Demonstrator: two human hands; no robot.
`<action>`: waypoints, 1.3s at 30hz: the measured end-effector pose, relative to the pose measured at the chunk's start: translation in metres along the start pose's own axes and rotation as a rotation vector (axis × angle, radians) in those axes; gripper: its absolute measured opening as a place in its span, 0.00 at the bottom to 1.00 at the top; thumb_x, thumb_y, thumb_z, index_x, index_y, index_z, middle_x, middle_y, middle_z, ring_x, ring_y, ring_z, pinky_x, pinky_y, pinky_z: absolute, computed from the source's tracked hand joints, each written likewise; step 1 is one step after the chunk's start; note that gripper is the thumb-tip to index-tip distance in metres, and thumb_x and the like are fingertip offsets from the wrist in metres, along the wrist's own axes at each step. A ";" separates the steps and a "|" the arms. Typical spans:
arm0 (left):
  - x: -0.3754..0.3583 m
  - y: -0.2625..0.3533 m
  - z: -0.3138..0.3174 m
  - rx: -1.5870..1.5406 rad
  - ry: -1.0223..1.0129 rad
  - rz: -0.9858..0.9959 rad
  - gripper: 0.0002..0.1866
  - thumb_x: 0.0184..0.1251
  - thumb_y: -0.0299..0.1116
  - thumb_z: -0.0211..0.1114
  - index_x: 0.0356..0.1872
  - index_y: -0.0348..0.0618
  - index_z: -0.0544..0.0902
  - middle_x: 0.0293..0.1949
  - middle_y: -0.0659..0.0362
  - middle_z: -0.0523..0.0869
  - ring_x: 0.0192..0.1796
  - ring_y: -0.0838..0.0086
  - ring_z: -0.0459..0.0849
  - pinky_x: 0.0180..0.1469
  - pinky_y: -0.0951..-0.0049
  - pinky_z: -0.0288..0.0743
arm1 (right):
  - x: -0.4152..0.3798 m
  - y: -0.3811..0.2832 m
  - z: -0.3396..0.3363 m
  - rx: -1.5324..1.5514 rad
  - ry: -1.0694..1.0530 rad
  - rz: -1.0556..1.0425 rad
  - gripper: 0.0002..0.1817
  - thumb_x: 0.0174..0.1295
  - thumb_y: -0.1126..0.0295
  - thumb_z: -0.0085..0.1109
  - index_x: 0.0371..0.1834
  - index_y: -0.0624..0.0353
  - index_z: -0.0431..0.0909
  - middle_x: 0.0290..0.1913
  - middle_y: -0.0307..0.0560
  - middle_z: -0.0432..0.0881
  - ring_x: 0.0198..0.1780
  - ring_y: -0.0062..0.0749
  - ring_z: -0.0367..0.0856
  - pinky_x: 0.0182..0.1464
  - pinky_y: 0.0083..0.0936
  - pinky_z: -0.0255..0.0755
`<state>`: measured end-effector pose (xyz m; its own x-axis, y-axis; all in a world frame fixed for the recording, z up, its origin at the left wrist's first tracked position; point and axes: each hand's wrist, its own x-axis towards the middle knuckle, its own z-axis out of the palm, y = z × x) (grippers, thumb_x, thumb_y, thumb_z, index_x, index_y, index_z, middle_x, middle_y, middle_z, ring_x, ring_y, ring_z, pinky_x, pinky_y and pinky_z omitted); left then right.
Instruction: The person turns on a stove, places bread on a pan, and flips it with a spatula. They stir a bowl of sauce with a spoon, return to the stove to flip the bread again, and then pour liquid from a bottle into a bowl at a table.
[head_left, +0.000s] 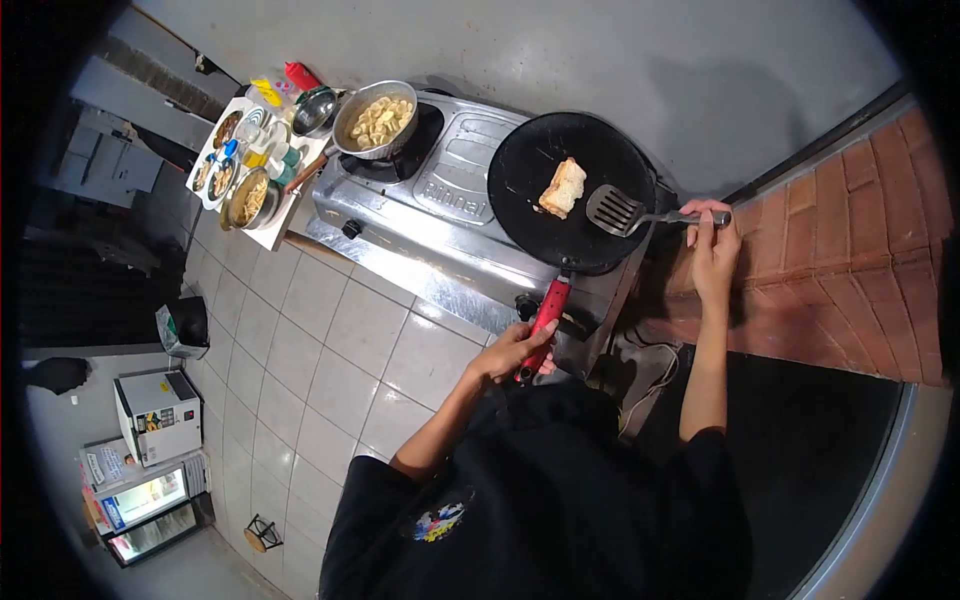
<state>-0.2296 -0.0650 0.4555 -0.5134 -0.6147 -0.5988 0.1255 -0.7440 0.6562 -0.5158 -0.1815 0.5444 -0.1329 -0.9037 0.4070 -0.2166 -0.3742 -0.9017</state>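
Observation:
My left hand [517, 352] is wrapped around the red handle [552, 306] of a flat black pan [530, 212], which sits on the right burner of the stove. In my right hand [714, 236] is a slotted metal spatula [617, 212], gripped by its handle. The spatula's blade is over the pan, just right of a browned piece of bread [563, 188], perhaps a folded sandwich. A narrow gap shows between blade and bread. A few dark crumbs lie beside the bread.
A steel stove [455, 180] carries a pot [378, 122] of pale sliced food on its left burner. Further left, a white table [268, 236] holds several bowls, cups and bottles. Brick wall [830, 220] stands close on the right. A trash bin [184, 327] and stool [262, 534] are on the tiled floor.

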 end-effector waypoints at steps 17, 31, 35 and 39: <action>0.017 -0.022 -0.011 0.231 -0.001 0.113 0.26 0.71 0.57 0.51 0.47 0.42 0.74 0.33 0.64 0.79 0.33 0.82 0.76 0.30 0.80 0.68 | -0.028 -0.009 -0.014 -0.029 0.120 -0.003 0.06 0.70 0.77 0.42 0.38 0.65 0.72 0.37 0.44 0.80 0.25 0.15 0.67 0.29 0.15 0.64; 0.040 -0.054 -0.030 0.322 0.148 0.292 0.21 0.70 0.44 0.59 0.53 0.36 0.73 0.35 0.61 0.79 0.37 0.80 0.75 0.37 0.79 0.69 | -0.027 -0.035 -0.003 0.049 0.176 -0.079 0.05 0.68 0.79 0.43 0.37 0.65 0.71 0.37 0.47 0.80 0.23 0.14 0.66 0.26 0.13 0.62; 0.026 -0.045 -0.035 0.268 0.154 0.264 0.21 0.70 0.43 0.60 0.54 0.37 0.73 0.39 0.60 0.79 0.41 0.78 0.76 0.43 0.78 0.71 | -0.014 -0.035 0.014 0.098 0.167 -0.090 0.05 0.68 0.78 0.42 0.39 0.62 0.70 0.38 0.49 0.80 0.23 0.14 0.62 0.25 0.11 0.57; 0.013 -0.046 -0.056 0.166 0.165 0.303 0.22 0.71 0.44 0.59 0.56 0.39 0.72 0.43 0.60 0.80 0.45 0.78 0.78 0.47 0.77 0.72 | -0.004 -0.045 0.039 0.156 0.193 -0.062 0.06 0.67 0.79 0.42 0.38 0.64 0.71 0.37 0.50 0.80 0.23 0.15 0.64 0.24 0.13 0.60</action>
<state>-0.1946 -0.0533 0.3915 -0.3289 -0.8441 -0.4235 0.1046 -0.4783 0.8720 -0.4675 -0.1691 0.5776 -0.3094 -0.8272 0.4690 -0.0799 -0.4689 -0.8796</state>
